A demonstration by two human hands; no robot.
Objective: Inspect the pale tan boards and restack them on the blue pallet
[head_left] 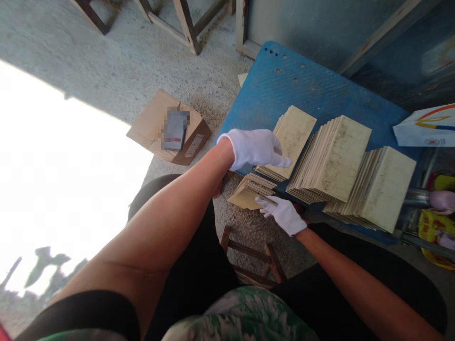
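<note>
Both my hands wear white gloves. My left hand (255, 148) rests on the near end of a leaning stack of thin pale wooden plates (293, 137) on a blue board (284, 80), its fingers closed over the stack's edge. Just below, my right hand (282, 214) grips a small fanned bundle of the same plates (249, 192), held off the board's near edge above my lap. Two bigger leaning stacks, a middle stack (336, 158) and a right stack (378, 187), stand to the right on the board.
A cardboard box (167, 128) with a small packet on it lies on the concrete floor to the left. A wooden stool frame (254, 258) stands between my knees. Wooden frame legs (185, 21) stand at the back. A white printed bag (426, 125) and colourful items (439, 213) lie right.
</note>
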